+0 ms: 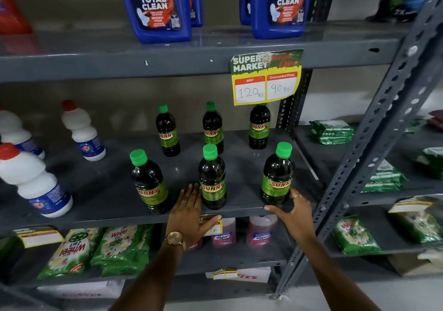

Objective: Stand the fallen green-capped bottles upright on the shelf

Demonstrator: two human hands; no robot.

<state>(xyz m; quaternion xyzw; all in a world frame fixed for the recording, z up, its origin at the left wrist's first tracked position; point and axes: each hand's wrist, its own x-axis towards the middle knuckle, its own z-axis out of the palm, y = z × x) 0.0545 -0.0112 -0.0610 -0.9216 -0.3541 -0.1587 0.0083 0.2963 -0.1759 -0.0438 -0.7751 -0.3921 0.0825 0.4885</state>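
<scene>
Right hand (291, 208) fingers wrapped round base of front-right bottle (278, 179), long axis vertical, standing on shelf (100, 190); left hand (189, 212) open, flat beside middle bottle (212, 181).

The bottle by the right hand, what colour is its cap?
Bright green. The cap shows clearly in the head view.

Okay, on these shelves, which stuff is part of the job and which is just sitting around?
Part of the job:
- six green-capped bottles, all upright
- right hand around the front right bottle
- left hand, flat on the shelf

Just sitting around:
- white bottles
- blue cleaner bottles
- price sign
- green detergent packs
</scene>
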